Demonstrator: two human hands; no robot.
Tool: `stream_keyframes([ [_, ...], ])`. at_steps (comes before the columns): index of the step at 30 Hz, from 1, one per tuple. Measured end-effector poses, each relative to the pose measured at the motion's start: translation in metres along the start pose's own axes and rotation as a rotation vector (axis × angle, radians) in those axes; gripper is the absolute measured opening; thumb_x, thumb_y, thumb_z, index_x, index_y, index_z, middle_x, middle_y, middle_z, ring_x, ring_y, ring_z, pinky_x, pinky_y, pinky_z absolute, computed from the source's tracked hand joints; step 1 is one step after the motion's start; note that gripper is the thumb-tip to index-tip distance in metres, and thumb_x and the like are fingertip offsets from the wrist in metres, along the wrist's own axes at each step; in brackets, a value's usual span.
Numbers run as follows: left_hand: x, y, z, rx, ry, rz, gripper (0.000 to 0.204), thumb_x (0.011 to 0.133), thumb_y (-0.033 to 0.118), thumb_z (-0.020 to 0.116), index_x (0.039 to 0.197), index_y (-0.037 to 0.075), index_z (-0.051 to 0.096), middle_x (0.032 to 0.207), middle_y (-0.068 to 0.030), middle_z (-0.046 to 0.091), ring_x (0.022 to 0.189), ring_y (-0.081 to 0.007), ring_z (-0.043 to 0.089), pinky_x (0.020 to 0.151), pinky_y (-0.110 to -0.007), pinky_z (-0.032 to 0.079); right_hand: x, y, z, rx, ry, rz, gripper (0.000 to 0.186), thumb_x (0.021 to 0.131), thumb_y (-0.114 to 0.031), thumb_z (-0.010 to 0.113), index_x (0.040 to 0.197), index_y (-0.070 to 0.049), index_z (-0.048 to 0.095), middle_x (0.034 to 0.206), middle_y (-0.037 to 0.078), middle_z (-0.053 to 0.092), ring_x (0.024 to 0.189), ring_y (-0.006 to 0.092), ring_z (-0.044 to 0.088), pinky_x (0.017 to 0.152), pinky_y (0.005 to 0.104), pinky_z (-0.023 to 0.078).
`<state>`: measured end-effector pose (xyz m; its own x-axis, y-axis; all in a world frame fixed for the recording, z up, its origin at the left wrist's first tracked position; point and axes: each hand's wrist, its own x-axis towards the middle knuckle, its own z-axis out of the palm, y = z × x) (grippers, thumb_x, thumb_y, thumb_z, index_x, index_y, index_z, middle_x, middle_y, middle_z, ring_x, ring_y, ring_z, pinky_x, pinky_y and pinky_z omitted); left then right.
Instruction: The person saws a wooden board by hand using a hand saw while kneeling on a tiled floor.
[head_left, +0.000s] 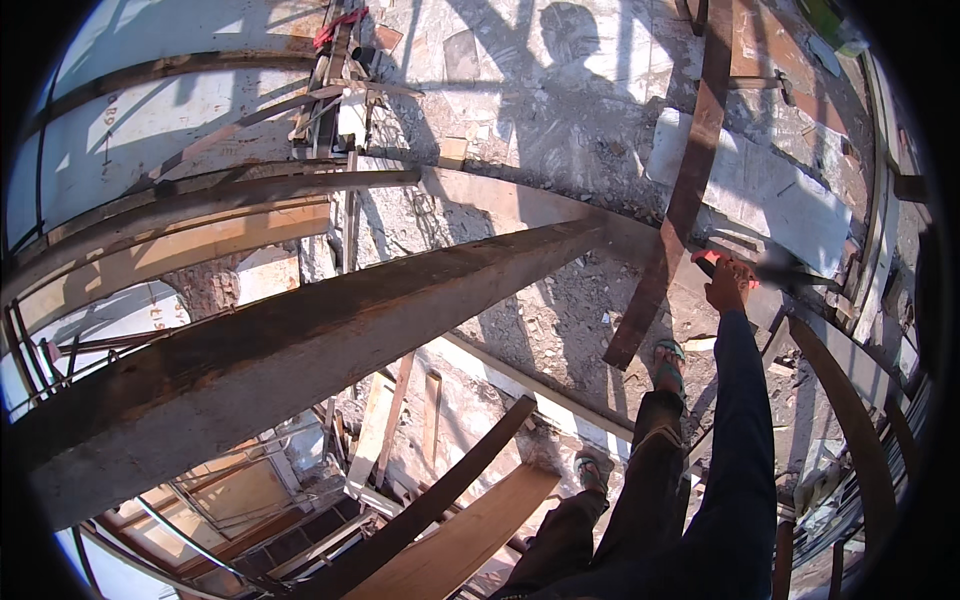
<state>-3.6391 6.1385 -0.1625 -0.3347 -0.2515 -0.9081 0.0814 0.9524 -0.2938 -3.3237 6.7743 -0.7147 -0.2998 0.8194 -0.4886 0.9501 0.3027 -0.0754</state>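
My right hand reaches forward from a dark sleeve, its fingers wrapped round a red-handled tool. A dark, motion-smeared part of the tool extends to the right of the hand; I cannot make out its exact kind. Just left of the hand runs a long reddish-brown board, slanting from the top of the view toward my feet. Beneath the hand passes a pale timber; whether the tool touches it I cannot tell. My left hand is out of view.
A thick wooden beam crosses the left half, close to me. My sandalled feet stand among rubble. A pale sheet lies at right. Lower down are a light plank and a dark board. Large white panels fill the left.
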Motion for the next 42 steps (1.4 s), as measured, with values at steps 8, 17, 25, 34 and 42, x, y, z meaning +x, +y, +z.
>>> stream_keyframes([
  [8,0.011,-0.139,0.202,0.035,0.038,0.345,0.054,0.088,0.039,0.072,0.135,0.015,0.06,0.11,-0.0174,0.073,0.101,-0.0319,0.071,0.091,-0.042,0.054,-0.143,0.009,-0.148,-0.222,-0.328,-0.116,0.023,0.079,-0.019,0.071,0.1,-0.011,0.075,0.102,0.013,0.075,0.101,0.0292,0.072,0.085,0.0438,0.057],
  [17,0.023,-0.151,0.335,-0.672,0.419,0.299,0.056,0.091,0.055,0.062,0.127,0.012,0.066,0.127,-0.0185,0.066,0.116,-0.0357,0.063,0.103,-0.041,0.048,-0.215,0.004,-0.184,-0.617,-0.313,-0.357,0.046,0.084,-0.037,0.071,0.122,-0.013,0.062,0.116,0.014,0.065,0.11,0.0319,0.066,0.093,0.0467,0.055],
  [25,-0.012,-0.165,0.407,-1.062,0.478,-0.098,0.05,0.089,0.046,0.064,0.123,0.01,0.068,0.121,-0.0195,0.069,0.113,-0.036,0.065,0.101,-0.042,0.049,-0.319,-0.09,-0.297,-0.903,-0.178,-0.5,0.038,0.087,-0.036,0.067,0.116,-0.011,0.067,0.121,0.019,0.059,0.11,0.0403,0.062,0.094,0.0487,0.053],
  [34,0.028,-0.156,0.443,-1.547,0.401,-0.165,0.049,0.089,0.044,0.066,0.12,0.005,0.068,0.111,-0.0206,0.072,0.103,-0.0333,0.069,0.091,-0.041,0.054,-0.39,-0.206,-0.33,-1.072,-0.247,-0.814,0.041,0.082,-0.028,0.07,0.121,-0.016,0.065,0.111,0.021,0.066,0.11,0.0423,0.063,0.096,0.0472,0.053],
  [42,0.07,-0.198,0.516,-1.706,0.224,-0.295,0.03,0.093,0.031,0.058,0.108,0.009,0.072,0.109,-0.015,0.07,0.095,-0.0345,0.069,0.084,-0.043,0.055,-0.586,-0.424,-0.273,-1.304,-0.242,-1.154,0.041,0.082,-0.027,0.068,0.122,-0.016,0.065,0.108,0.021,0.066,0.108,0.0425,0.063,0.096,0.0473,0.053],
])
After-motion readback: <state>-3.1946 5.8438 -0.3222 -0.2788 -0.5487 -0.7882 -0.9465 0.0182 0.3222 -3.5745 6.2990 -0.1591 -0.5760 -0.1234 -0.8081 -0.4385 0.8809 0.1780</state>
